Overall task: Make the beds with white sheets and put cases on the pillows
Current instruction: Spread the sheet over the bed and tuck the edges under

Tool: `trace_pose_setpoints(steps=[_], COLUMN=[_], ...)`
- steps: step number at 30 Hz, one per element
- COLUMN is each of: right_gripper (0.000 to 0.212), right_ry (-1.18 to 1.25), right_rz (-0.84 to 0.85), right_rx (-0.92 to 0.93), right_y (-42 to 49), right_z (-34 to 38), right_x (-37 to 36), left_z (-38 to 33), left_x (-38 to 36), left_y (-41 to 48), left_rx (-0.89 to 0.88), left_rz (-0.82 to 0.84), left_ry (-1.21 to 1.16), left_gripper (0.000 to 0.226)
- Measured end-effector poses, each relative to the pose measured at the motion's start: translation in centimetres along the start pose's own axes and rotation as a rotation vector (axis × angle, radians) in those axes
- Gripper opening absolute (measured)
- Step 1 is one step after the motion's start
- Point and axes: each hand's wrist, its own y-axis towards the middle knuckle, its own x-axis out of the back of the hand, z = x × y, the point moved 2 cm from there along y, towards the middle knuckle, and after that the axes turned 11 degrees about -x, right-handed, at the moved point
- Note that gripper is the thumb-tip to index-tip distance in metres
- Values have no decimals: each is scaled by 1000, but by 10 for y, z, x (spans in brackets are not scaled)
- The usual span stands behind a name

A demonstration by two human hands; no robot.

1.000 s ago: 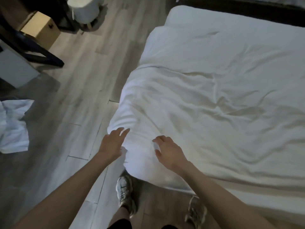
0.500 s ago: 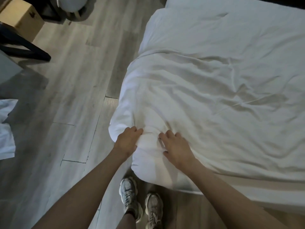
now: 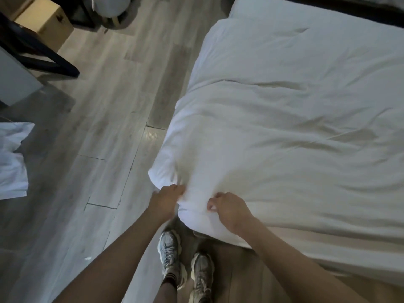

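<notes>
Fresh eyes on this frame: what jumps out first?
The left hand and right hand, bottom centre, grip the near corner of the rumpled white duvet filling the right side. A crumpled white cloth shows at the left edge; a cardboard box sits top left.

White sheet (image 3: 284, 138), grey wood-grain floor (image 3: 98, 127), tan box (image 3: 46, 20), grey-white sneakers (image 3: 170, 252).

Left hand (image 3: 168, 196) and right hand (image 3: 227, 207), open at the white sheet (image 3: 284, 149) corner a second ago, now grip it, fabric bunched between them. Shoes (image 3: 172, 256) now stand together.
</notes>
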Motion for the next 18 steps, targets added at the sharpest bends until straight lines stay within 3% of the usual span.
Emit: trace_pose_setpoints(steps=[2, 7, 18], right_gripper=[40, 37, 35], right_ry=[27, 245, 418], right_rz=[-13, -44, -300], right_rx=[-4, -86, -244], right_y=[-1, -20, -106], right_z=[2, -7, -51], right_x=[-8, 14, 142], left_z=[6, 6, -96], left_x=[5, 36, 153], left_y=[-7, -26, -27], left_rx=[89, 78, -175], left_rz=[30, -25, -176], left_ry=[-124, -101, -5], left_gripper=[54, 55, 55])
